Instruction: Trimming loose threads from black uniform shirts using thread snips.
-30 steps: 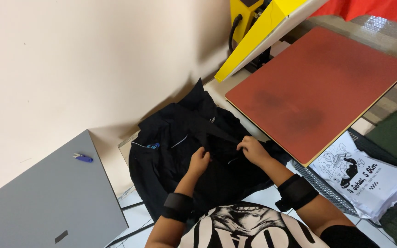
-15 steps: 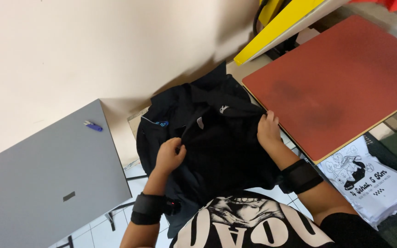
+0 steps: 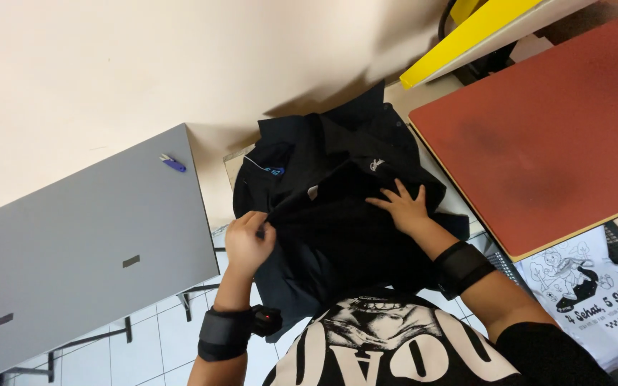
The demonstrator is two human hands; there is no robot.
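Note:
A pile of black shirts [image 3: 323, 179] lies on a small stand against the cream wall. My left hand [image 3: 248, 243] pinches the left edge of the top black shirt and lifts it a little. Flat on the cloth to the right rests my right hand [image 3: 403, 207], fingers spread, pressing the same shirt. Both wrists wear black bands, and the left wrist carries a small device with a red light [image 3: 266, 319].
A red-brown press pad [image 3: 538, 136] sits to the right under a yellow machine part [image 3: 466, 39]. A white printed shirt [image 3: 588, 286] lies below it. A grey table [image 3: 73, 250] on the left holds a small purple clipper [image 3: 173, 164]. White tiled floor below.
My left hand moved left to the shirt's edge and gripped it. The right hand slid right and flattened on the cloth. The view shifted, bringing the pile toward the centre.

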